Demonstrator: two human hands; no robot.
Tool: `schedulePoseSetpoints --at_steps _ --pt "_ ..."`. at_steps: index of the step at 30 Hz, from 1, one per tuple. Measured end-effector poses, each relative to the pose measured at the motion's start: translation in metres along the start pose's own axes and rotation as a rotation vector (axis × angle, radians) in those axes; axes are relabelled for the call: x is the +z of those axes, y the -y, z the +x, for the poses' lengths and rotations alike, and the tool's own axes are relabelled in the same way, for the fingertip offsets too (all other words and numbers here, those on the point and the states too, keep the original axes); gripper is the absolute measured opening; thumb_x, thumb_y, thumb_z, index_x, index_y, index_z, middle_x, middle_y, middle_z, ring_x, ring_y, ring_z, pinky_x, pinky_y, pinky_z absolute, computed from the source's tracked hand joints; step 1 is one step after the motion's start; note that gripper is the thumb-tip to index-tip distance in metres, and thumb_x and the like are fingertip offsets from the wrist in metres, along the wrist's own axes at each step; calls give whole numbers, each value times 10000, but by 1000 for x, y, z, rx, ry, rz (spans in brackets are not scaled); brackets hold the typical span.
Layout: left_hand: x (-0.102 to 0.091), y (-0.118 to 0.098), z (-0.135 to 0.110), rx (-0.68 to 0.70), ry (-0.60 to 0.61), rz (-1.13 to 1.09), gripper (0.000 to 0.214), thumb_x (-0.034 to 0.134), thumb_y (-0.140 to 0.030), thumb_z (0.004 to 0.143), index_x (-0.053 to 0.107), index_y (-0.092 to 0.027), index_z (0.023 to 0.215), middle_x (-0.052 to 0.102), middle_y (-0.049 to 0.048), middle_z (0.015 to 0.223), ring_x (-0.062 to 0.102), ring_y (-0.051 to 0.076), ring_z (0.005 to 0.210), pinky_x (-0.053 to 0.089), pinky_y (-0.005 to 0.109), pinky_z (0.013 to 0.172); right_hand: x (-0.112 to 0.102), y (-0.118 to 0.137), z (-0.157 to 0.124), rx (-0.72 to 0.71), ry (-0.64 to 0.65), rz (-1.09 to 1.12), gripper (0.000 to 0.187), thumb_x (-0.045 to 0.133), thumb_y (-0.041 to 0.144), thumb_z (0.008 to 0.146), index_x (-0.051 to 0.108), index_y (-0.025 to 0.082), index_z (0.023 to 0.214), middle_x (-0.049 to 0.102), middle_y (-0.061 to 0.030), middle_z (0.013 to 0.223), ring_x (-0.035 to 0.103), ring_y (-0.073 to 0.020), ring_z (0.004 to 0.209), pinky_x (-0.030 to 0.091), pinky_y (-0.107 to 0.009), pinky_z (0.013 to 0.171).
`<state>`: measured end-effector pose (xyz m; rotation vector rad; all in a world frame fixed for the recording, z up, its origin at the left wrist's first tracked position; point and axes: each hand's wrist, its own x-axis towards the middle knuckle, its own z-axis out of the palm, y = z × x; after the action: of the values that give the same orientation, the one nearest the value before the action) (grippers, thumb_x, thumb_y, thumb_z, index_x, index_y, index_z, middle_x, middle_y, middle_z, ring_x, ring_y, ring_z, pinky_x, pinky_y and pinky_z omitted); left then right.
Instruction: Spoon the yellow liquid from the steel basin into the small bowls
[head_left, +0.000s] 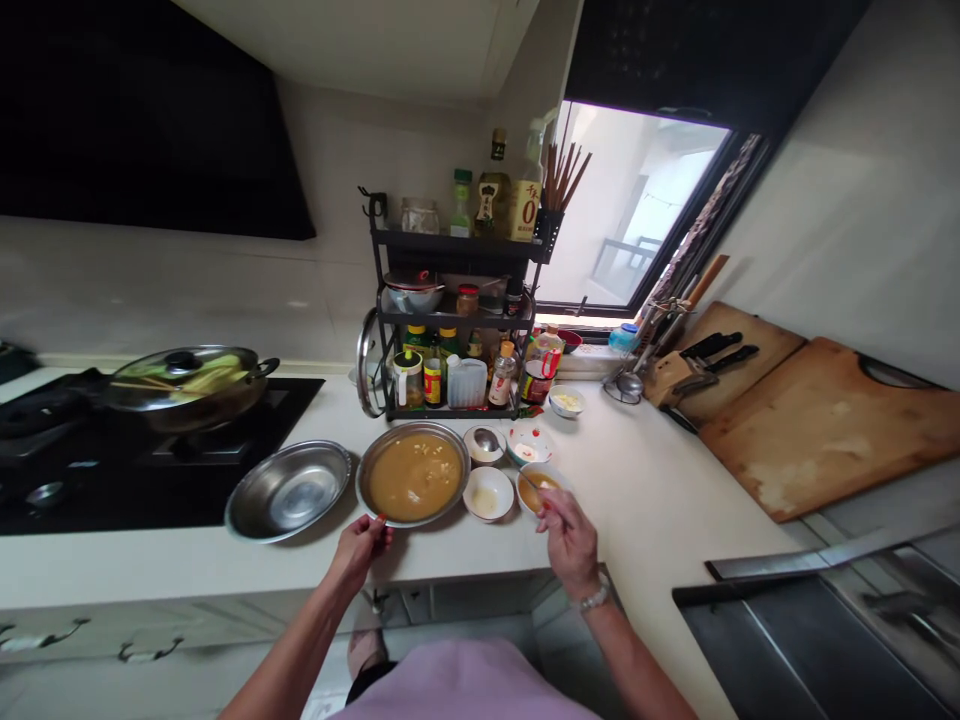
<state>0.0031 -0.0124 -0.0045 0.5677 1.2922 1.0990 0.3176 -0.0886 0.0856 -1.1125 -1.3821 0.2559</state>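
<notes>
My left hand [363,545] grips the near rim of a steel bowl [413,474] filled with brown-yellow liquid. My right hand [568,540] is closed on a thin utensil [534,485] whose tip dips into a small bowl of brown sauce [538,484]. A small white bowl [488,493] with a pale residue sits between the two. Behind them lie a dish with a metal spoon [484,442] and a patterned dish [529,445].
An empty steel basin [289,490] stands left of the bowl. A lidded wok [189,382] sits on the black hob. A black condiment rack [452,320] stands at the back. Cutting boards [825,425] and a knife block [679,372] lie right, with a sink [825,640] nearer.
</notes>
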Motion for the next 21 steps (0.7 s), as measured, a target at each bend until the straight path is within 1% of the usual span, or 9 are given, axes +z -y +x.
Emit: schedulePoseSetpoints --at_steps 3,5,7,10,12,16,18,21 --pt "-2 3 3 3 -6 -6 178 689 -206 667 529 -150 615 616 8 514 531 95 432 437 205 460 -38 -3 -8 143 -155 -106 236 467 335 910 630 190 999 634 -25 749 576 -114 494 512 -233 432" --pt "-3 5 6 3 -10 -24 153 668 -177 691 536 -145 619 621 12 517 540 97 433 445 203 462 -58 -7 -18 228 -197 -166 272 474 386 901 624 175 983 609 2 657 541 -105 432 493 -227 408" --pt "-3 6 7 -4 -15 -43 139 640 -144 715 539 -141 620 622 16 512 546 96 433 453 202 468 -69 -11 -29 297 -206 -197 319 489 440 882 627 164 962 598 10 611 524 -105 401 480 -229 395" --pt "-3 5 7 -15 -22 -50 150 612 -116 741 536 -137 613 624 23 506 549 96 429 453 196 462 -73 -18 -42 387 -227 -163 378 523 506 840 629 156 935 596 11 572 531 -117 400 480 -238 405" --pt "-2 3 6 -22 -25 -50 157 605 -109 749 537 -136 611 623 24 502 544 95 422 451 195 454 -72 -23 -46 466 -271 -101 401 542 532 818 619 153 925 594 15 549 527 -120 390 475 -240 400" --pt "-1 1 3 -35 -29 -49 167 603 -96 752 537 -140 605 616 20 491 543 98 420 455 197 451 -74 -31 -41 624 -455 30 390 589 530 783 585 154 885 618 9 551 520 -117 369 441 -222 357" --pt "0 0 2 -34 -35 -50 169 607 -91 750 539 -141 604 621 20 496 547 98 425 459 197 455 -77 -34 -36 638 -519 89 380 616 515 765 574 154 876 625 7 551 532 -119 381 431 -211 349" --pt "1 0 1 -31 -42 -53 164 609 -91 750 542 -141 609 623 18 499 545 94 425 459 195 455 -82 -35 -30 619 -538 124 368 632 495 760 572 152 880 631 8 553 538 -115 391 425 -198 349"
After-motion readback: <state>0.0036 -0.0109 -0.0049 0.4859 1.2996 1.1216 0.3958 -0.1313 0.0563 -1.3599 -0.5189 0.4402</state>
